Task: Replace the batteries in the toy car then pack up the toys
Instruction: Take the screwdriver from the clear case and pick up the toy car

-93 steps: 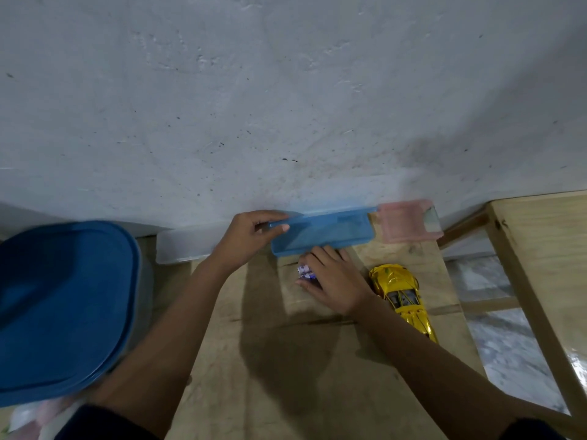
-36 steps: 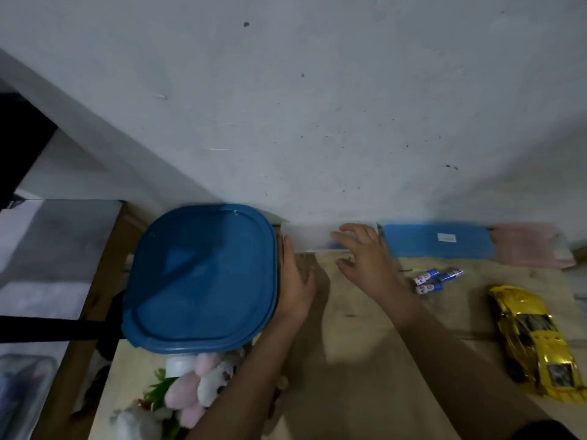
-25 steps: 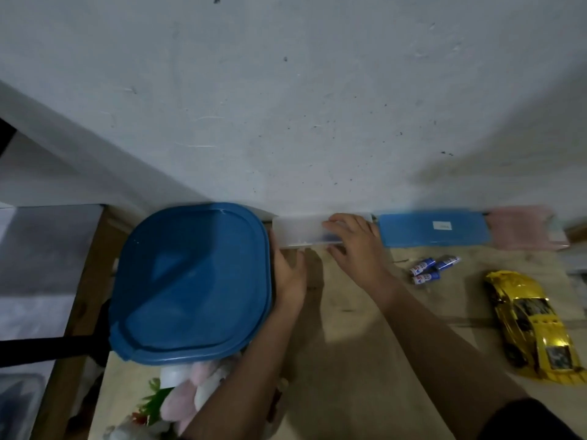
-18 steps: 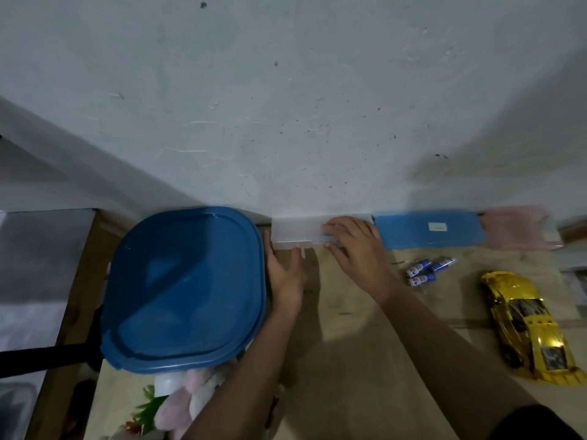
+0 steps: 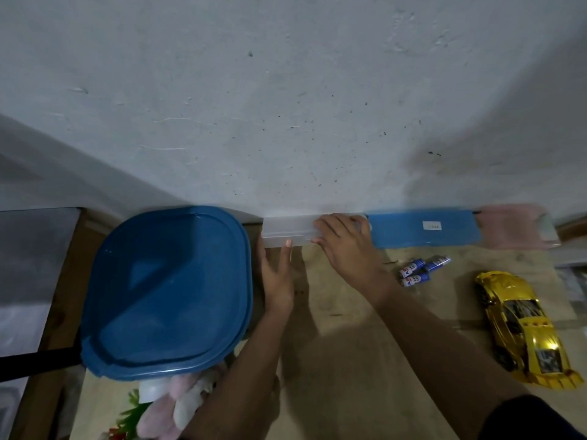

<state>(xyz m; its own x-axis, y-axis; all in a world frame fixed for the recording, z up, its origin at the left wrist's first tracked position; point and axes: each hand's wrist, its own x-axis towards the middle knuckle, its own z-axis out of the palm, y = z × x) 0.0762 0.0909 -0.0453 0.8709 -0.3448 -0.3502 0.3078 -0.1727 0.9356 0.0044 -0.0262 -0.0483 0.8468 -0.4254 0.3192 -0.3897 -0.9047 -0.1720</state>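
The shiny yellow toy car [image 5: 524, 328] lies on the wooden table [image 5: 349, 376], with three blue-white batteries [image 5: 422, 270] loose just left of it. Farther left, the right hand [image 5: 346, 246] grips a frosted plastic box [image 5: 286, 231] whose contents cannot be made out. The left hand [image 5: 276, 277] has straight fingers, thumb touching the box.

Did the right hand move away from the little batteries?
Yes. The right hand went left, off the batteries below the blue case, onto the clear box left of that case.

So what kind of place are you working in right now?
Probably a room at home, though that is not certain: a bare wooden table pushed against a scuffed plastered wall, with a yellow toy car and plush toys by a blue-lidded tub.
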